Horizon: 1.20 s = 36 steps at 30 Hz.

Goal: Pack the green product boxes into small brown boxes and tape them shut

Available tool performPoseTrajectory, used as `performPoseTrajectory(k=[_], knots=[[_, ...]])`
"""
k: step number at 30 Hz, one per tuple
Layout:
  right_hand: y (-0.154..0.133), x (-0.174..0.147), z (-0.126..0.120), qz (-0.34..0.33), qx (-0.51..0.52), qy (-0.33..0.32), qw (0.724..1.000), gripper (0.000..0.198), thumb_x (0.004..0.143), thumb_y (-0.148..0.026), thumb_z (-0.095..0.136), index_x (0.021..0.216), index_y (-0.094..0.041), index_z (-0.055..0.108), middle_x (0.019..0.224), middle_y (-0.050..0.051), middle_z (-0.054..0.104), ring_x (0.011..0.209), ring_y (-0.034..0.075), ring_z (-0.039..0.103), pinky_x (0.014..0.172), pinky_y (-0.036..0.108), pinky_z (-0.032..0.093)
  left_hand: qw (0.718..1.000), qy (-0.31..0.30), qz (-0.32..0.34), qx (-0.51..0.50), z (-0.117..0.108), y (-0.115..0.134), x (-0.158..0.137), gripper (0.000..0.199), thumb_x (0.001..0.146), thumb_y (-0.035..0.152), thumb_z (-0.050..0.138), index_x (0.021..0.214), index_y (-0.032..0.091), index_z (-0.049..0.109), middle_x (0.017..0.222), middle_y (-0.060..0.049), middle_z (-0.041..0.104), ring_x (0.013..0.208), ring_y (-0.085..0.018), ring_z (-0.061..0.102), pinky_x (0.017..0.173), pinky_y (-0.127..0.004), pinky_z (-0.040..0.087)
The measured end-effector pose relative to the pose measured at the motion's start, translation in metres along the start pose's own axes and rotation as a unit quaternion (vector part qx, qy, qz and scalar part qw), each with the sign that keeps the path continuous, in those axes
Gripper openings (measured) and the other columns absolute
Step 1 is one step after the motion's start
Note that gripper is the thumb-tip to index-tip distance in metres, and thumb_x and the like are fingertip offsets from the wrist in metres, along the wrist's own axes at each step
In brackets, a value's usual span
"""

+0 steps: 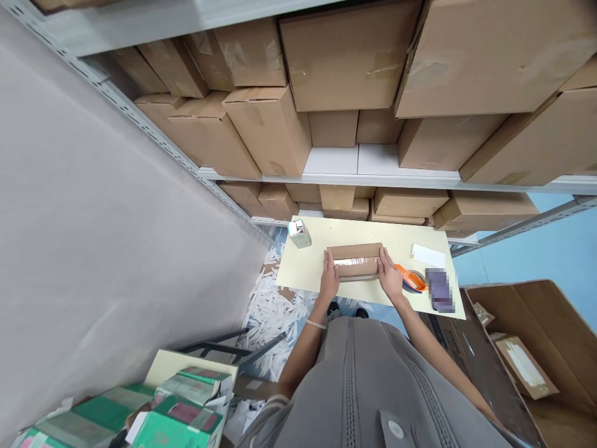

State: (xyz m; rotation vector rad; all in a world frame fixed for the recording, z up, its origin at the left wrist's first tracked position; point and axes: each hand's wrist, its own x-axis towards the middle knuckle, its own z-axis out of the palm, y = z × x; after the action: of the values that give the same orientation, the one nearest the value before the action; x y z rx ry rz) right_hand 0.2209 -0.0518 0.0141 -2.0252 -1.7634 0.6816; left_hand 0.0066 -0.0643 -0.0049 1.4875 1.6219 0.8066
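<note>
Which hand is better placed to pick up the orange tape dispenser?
The right hand, probably. It rests on the right end of the cardboard box, and the tape dispenser lies just beside it. The left hand is at the far end.

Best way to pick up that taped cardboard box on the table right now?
Grip the taped cardboard box by its two short ends, coming in from either side. It lies long and low across the table, and the left hand and right hand already sit at those ends, likely the steadiest hold. The orange tape dispenser lies close on the right.
</note>
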Motion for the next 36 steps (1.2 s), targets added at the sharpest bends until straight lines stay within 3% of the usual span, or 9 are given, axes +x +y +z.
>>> performPoseTrajectory(k=[4, 9, 13, 16, 20, 24, 28, 31, 36], knots=[[0.003, -0.004, 0.002, -0.018, 0.023, 0.012, 1.0, 0.058, 0.1, -0.032, 0.025, 0.155, -0.016, 0.038, 0.162, 0.007, 0.036, 0.142, 0.023, 0.045, 0.112, 0.037, 0.044, 1.0, 0.006, 0.012, 0.016, -0.004, 0.0, 0.007, 0.061, 0.105, 0.037, 0.025, 0.162, 0.025, 0.008, 0.17, -0.002, 0.002, 0.156, -0.015, 0.004, 0.127, -0.031, 0.014], [0.006, -0.009, 0.008, -0.016, 0.001, 0.006, 1.0, 0.058, 0.1, -0.029, 0.027, 0.157, -0.02, 0.035, 0.163, 0.006, 0.032, 0.135, 0.025, 0.053, 0.101, 0.037, 0.054, 0.989, 0.02, -0.003, 0.15, -0.004, 0.002, 0.009, 0.059, 0.105, 0.035, 0.023, 0.161, 0.022, 0.013, 0.17, -0.005, 0.0, 0.156, -0.02, 0.006, 0.125, -0.039, 0.025], [0.009, -0.011, 0.014, -0.055, -0.026, 0.044, 0.997, 0.059, 0.1, -0.026, 0.027, 0.159, -0.022, 0.028, 0.163, 0.006, 0.031, 0.123, 0.027, 0.063, 0.087, 0.036, 0.061, 0.934, 0.068, 0.043, 0.349, 0.012, 0.017, 0.003, 0.062, 0.103, 0.039, 0.032, 0.16, 0.017, 0.021, 0.168, -0.011, 0.014, 0.156, -0.028, 0.007, 0.127, -0.057, 0.01], [0.011, -0.011, 0.018, -0.066, -0.027, 0.06, 0.996, 0.06, 0.1, -0.026, 0.026, 0.16, -0.025, 0.025, 0.163, 0.006, 0.031, 0.121, 0.027, 0.065, 0.085, 0.037, 0.061, 0.904, 0.016, 0.134, 0.405, 0.03, 0.028, 0.0, 0.062, 0.103, 0.044, 0.031, 0.159, 0.019, 0.023, 0.167, -0.007, 0.02, 0.156, -0.026, 0.014, 0.128, -0.055, 0.011], [0.02, -0.006, 0.019, -0.077, 0.047, 0.045, 0.995, 0.057, 0.101, -0.032, 0.029, 0.158, -0.028, 0.032, 0.163, 0.006, 0.033, 0.13, 0.028, 0.058, 0.094, 0.04, 0.058, 0.9, -0.021, 0.171, 0.402, 0.041, 0.034, 0.0, 0.063, 0.103, 0.048, 0.027, 0.159, 0.018, 0.023, 0.167, -0.006, 0.02, 0.155, -0.025, 0.017, 0.128, -0.054, 0.014], [0.051, -0.001, 0.014, -0.127, 0.145, 0.04, 0.98, 0.053, 0.1, -0.037, 0.037, 0.151, -0.027, 0.045, 0.157, 0.007, 0.045, 0.141, 0.025, 0.047, 0.113, 0.045, 0.044, 0.903, -0.026, 0.169, 0.393, 0.038, 0.034, 0.002, 0.064, 0.103, 0.047, 0.031, 0.159, 0.018, 0.022, 0.167, -0.006, 0.019, 0.155, -0.025, 0.018, 0.127, -0.055, 0.015], [0.106, 0.001, 0.004, -0.013, 0.074, 0.084, 0.994, 0.047, 0.097, -0.032, 0.04, 0.138, -0.017, 0.057, 0.141, 0.014, 0.059, 0.133, 0.027, 0.053, 0.113, 0.045, 0.04, 0.906, -0.028, 0.164, 0.39, 0.037, 0.036, 0.002, 0.064, 0.103, 0.046, 0.033, 0.159, 0.019, 0.022, 0.166, -0.006, 0.022, 0.155, -0.025, 0.018, 0.128, -0.054, 0.013], [0.142, 0.002, 0.002, 0.098, -0.03, 0.035, 0.994, 0.043, 0.091, -0.025, 0.048, 0.13, -0.013, 0.06, 0.132, 0.017, 0.063, 0.124, 0.03, 0.058, 0.106, 0.042, 0.044, 0.907, -0.028, 0.16, 0.39, 0.038, 0.037, 0.002, 0.064, 0.103, 0.046, 0.032, 0.159, 0.02, 0.021, 0.166, -0.005, 0.022, 0.155, -0.025, 0.018, 0.128, -0.053, 0.012], [0.161, 0.005, 0.019, 0.133, -0.062, -0.025, 0.989, 0.035, 0.079, -0.016, 0.061, 0.112, -0.007, 0.066, 0.111, 0.024, 0.068, 0.114, 0.037, 0.062, 0.1, 0.047, 0.046, 0.906, -0.029, 0.155, 0.393, 0.039, 0.036, 0.003, 0.064, 0.103, 0.047, 0.033, 0.16, 0.02, 0.02, 0.166, -0.005, 0.021, 0.156, -0.024, 0.017, 0.128, -0.053, 0.012]])
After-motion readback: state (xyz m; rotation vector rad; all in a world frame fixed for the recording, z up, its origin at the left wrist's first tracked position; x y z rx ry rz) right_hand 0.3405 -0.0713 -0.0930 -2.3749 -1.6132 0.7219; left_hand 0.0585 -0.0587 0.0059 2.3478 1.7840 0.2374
